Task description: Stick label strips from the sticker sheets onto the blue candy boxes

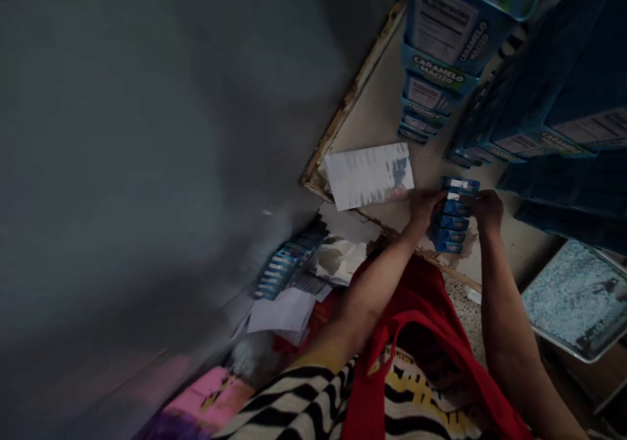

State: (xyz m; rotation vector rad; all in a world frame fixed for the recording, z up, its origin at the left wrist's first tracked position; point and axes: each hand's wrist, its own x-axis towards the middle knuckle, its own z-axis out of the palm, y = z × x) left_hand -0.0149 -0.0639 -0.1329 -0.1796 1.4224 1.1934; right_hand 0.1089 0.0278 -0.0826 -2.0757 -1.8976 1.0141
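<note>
A short row of several small blue boxes (451,224) stands on the worn tabletop in front of me. My left hand (425,207) grips the row from its left side, near the far end. From the right side my right hand (486,209) closes on the same boxes, fingers bent against them. Pale shiny patches show on the two farthest boxes. Just left of my left hand lies a white sheet (362,177) with strip-like marks and a few bluish and reddish patches at its right end.
Tall stacks of blue "Caramelo Macizo" boxes (438,74) stand at the back, and more blue boxes (553,126) fill the right. A tray (578,296) of pale blue bits sits lower right. Papers (281,309) and blue packs (281,267) lie by the grey wall (147,133).
</note>
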